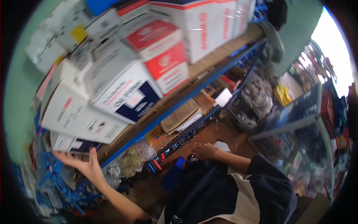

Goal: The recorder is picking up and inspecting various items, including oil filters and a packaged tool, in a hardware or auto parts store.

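My left hand (84,166) is raised at the left end of the shelf, its fingers spread and thumb up. It is just below a small white and dark blue carton (67,143), and I cannot tell whether the fingertips touch it. A large white carton (84,115) lies tilted on top of that small one. My right hand (206,151) is low in front of my body, its fingers curled in. Whatever it may hold is hidden; a white thing (222,146) shows just behind the wrist.
More boxes crowd the blue-edged shelf, among them a grey and white carton (123,87) and a red and white one (166,61). A brown cardboard box (181,115) sits on the level below. Clear plastic bags (136,158) bulge under it. On the right stands a glass cabinet (294,138).
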Tool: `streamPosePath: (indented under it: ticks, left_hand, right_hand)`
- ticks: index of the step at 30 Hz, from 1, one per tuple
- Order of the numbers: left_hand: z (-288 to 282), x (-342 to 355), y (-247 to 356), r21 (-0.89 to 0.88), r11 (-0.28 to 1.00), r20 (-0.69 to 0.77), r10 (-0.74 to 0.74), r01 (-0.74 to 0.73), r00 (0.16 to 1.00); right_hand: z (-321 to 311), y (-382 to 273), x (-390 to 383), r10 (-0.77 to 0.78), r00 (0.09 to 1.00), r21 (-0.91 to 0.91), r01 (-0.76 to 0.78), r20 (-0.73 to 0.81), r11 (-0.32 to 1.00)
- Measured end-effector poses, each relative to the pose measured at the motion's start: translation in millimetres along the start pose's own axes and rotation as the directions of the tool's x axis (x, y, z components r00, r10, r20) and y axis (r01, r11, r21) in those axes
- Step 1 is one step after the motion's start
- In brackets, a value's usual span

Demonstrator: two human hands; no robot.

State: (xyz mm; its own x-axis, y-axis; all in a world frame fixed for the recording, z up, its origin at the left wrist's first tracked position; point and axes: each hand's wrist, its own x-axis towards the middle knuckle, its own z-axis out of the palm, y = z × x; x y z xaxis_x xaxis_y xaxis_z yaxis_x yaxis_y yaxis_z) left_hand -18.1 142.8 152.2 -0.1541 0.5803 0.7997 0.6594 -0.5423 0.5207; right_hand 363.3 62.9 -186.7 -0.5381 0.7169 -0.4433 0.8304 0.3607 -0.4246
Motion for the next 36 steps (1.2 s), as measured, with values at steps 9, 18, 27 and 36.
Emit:
streamPosePath:
  ticks: [9, 18, 27, 36]
  left_hand:
    - [34.7, 2.9, 5.7, 0.332, 0.942, -0.063, -0.027, 0.047, 0.998]
    - [53.1, -13.3, 27.5, 0.287, 0.942, -0.152, -0.134, 0.173, 0.979]
    - [115.9, -153.8, 92.8, 0.337, 0.896, -0.492, -0.096, 0.291, 0.865]
    - [162.3, -333.5, 112.1, 0.353, 0.660, 0.848, -0.525, 0.663, 0.071]
  right_hand:
    - [71.4, 74.0, -34.5, 0.048, 0.971, 0.179, -0.005, -0.236, 0.984]
    - [22.2, 117.4, -97.1, 0.145, 0.982, 0.192, -0.120, -0.123, 0.974]
    - [-14.5, 167.2, -113.1, 0.131, 0.991, 0.232, -0.119, -0.036, 0.965]
    - [-52.3, 164.3, 40.4, 0.188, 0.956, 0.929, -0.152, 0.225, -0.337]
